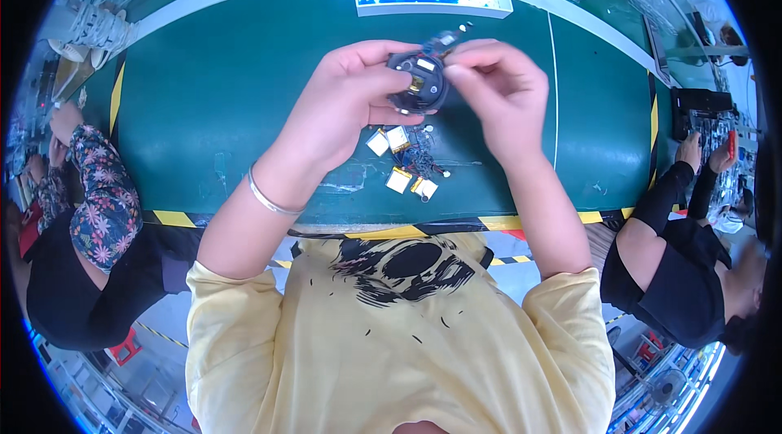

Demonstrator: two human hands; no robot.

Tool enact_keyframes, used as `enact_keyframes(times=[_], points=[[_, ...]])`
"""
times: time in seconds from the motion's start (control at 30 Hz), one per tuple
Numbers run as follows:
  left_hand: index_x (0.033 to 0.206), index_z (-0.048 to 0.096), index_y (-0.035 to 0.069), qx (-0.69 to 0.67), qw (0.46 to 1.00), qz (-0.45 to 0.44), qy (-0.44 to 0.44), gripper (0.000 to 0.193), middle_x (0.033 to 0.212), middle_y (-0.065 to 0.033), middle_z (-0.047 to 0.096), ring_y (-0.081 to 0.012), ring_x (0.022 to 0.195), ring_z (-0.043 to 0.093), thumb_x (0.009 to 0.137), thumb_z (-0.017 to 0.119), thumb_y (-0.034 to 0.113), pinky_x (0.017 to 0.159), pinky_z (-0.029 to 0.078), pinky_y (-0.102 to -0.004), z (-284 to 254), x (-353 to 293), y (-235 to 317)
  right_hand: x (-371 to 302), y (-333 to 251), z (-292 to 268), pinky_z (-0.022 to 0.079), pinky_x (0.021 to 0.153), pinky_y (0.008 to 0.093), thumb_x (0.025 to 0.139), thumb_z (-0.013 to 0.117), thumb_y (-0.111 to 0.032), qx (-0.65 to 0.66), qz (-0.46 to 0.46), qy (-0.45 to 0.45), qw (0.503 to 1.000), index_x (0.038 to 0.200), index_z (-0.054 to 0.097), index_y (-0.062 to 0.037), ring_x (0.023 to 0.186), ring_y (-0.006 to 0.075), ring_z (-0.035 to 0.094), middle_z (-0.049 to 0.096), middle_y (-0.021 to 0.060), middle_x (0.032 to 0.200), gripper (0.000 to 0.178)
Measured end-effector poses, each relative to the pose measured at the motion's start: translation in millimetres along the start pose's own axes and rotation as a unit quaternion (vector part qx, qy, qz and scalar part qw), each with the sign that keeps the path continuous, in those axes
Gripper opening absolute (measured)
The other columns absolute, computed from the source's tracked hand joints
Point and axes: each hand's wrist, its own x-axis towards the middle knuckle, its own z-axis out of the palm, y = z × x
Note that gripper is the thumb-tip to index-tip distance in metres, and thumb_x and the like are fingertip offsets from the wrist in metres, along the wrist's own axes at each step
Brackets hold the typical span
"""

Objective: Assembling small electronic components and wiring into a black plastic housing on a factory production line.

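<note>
A round black electronic housing [432, 98] is gripped in my left hand [346, 96], with the thumb lying across its face. A small pale component and a gold-coloured patch show inside it. Against the housing's upper right edge, my right hand [507, 92] pinches with thumb and forefinger; what lies between them is blurred and hidden. A small dark board with wires [444, 40] sticks out above the housing, also smeared by motion. Below my hands, several small silvery battery cells [397, 138] lie on the green mat with tangled dark wires [421, 158].
A white tray [432, 8] of small blue parts stands at the far side of the green table [269, 75]. Yellow-and-black tape [383, 233] runs along the near edge. Co-workers sit at the left [102, 214] and right [676, 251]. White cables [102, 26] lie at far left.
</note>
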Motion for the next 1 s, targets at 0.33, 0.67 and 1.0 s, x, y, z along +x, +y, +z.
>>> enact_keyframes(times=[0.33,0.67,1.0], points=[[0.099,0.065,-0.002,0.067,0.995,0.057,-0.045,0.014,0.094,-0.0083,0.069,-0.0097,0.082,0.065,0.086,0.062,0.001,0.071,0.051,-0.0208,7,5,-15,-5,-20,-4,0.045,0.064,0.0213,0.081,0.069,-0.002,-0.053,0.009,-0.035,0.998,0.094,0.068,-0.0012,0.071,0.0083,0.055,0.061,0.0032,0.087,0.012],[0.119,0.058,0.001,0.321,0.940,0.112,-0.008,0.030,0.107,-0.0108,0.065,-0.0132,0.091,0.063,0.090,0.061,0.006,0.074,0.050,-0.0242,28,-11,-18,7,-57,-130,0.042,0.069,0.0199,0.085,0.063,-0.006,-0.164,0.048,0.097,0.980,0.081,0.065,-0.0015,0.074,0.0058,0.056,0.062,-0.0013,0.079,0.006],[0.101,0.065,0.003,0.587,0.772,0.244,0.029,0.024,0.101,-0.0120,0.066,-0.0292,0.097,0.060,0.079,0.068,0.013,0.086,0.047,-0.0385,15,-9,-7,21,-27,-126,0.051,0.075,0.0373,0.080,0.065,-0.019,-0.604,-0.072,0.202,0.768,0.092,0.070,-0.0079,0.083,0.0283,0.065,0.068,0.0110,0.089,0.018]])
